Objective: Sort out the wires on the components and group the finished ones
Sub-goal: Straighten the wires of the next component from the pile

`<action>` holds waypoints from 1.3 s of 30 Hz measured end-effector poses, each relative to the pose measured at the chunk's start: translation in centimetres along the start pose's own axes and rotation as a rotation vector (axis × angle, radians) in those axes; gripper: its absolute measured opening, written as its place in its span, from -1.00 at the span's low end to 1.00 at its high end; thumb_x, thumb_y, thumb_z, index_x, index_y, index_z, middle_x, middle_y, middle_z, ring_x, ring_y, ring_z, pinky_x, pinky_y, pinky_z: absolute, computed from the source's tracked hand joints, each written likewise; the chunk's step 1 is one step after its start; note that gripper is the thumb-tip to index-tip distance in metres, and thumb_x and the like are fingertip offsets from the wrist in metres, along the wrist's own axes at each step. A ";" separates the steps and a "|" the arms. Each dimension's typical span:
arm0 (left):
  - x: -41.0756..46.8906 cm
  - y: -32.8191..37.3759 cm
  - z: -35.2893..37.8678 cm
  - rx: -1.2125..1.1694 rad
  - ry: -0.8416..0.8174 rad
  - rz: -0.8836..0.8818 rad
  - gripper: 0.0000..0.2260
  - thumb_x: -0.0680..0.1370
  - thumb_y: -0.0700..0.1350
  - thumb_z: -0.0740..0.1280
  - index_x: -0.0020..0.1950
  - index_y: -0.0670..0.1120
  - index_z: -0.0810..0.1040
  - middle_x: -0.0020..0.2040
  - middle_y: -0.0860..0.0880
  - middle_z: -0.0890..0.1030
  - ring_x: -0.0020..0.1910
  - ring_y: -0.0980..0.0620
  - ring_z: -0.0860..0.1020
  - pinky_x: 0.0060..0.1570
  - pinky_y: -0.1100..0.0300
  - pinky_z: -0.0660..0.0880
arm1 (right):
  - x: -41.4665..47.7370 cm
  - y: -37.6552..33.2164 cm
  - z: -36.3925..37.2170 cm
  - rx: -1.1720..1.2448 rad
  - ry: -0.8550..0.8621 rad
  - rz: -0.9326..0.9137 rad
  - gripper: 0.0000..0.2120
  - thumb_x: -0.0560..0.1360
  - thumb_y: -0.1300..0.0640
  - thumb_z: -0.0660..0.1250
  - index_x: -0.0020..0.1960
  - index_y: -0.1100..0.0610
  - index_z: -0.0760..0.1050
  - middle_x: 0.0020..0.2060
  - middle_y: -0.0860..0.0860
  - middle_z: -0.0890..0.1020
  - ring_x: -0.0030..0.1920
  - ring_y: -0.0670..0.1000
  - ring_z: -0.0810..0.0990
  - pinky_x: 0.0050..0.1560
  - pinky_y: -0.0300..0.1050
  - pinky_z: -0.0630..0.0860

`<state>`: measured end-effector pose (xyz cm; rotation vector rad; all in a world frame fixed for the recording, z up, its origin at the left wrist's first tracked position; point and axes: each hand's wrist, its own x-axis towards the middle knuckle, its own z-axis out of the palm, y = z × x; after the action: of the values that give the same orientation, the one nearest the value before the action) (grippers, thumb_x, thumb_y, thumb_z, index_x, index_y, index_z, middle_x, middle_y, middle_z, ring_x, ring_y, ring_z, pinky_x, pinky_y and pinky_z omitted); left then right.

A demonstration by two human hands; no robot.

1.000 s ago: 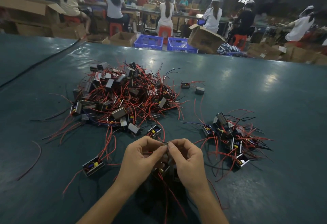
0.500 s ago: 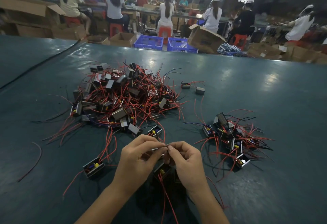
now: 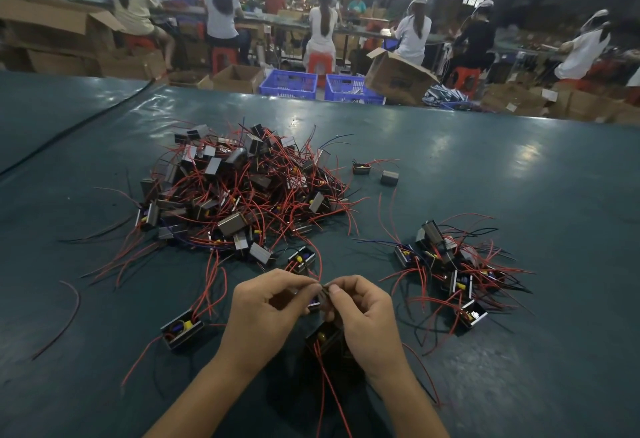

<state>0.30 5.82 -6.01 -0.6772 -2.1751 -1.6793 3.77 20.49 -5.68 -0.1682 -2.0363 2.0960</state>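
Observation:
My left hand and my right hand meet fingertip to fingertip over the near middle of the green table, both pinching a small dark component whose red wires trail down toward me. A big tangled heap of boxy components with red wires lies beyond my hands. To the right sits a smaller group of components with red and black wires. One single component lies left of my left hand.
Two stray components lie right of the big heap. A loose red wire curls at the near left. Past the table's far edge stand blue crates, cardboard boxes and several seated workers.
My hands have risen slightly and turned the component between the fingertips; its red wires now hang straighter below. The piles have not moved.

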 end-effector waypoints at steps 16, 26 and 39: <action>0.4 1.0 -0.3 -0.039 -0.072 -0.299 -0.90 0.47 -0.14 0.48 -0.22 0.04 0.68 -0.39 0.05 0.65 -0.42 0.09 0.63 -0.39 0.31 0.51 | -0.3 0.5 -0.1 -0.171 -0.012 -0.137 -0.86 0.58 0.24 0.30 -0.12 0.08 0.56 -0.31 -0.07 0.65 -0.31 -0.12 0.57 -0.24 -0.22 0.52; 0.2 1.3 -0.1 -0.001 -0.108 -0.235 -0.89 0.51 -0.17 0.43 -0.18 0.01 0.68 -0.31 0.05 0.67 -0.34 0.09 0.63 -0.27 0.16 0.58 | -0.1 0.5 -0.2 -0.069 -0.022 -0.119 -0.82 0.58 0.27 0.30 -0.16 0.09 0.57 -0.36 -0.02 0.60 -0.34 -0.06 0.52 -0.27 -0.18 0.50; 0.6 1.5 0.0 -0.156 -0.159 -0.424 -0.72 0.58 -0.22 0.33 -0.33 -0.03 0.59 -0.46 0.02 0.49 -0.52 0.11 0.42 -0.51 0.29 0.34 | -0.3 0.2 -0.1 -0.297 -0.076 -0.301 -0.84 0.55 0.21 0.36 -0.16 0.00 0.58 -0.34 -0.20 0.61 -0.32 -0.17 0.55 -0.28 -0.37 0.42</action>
<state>0.60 6.23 -4.53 -0.4162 -2.4484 -2.0848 4.05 20.51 -5.94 0.1660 -2.2466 1.6416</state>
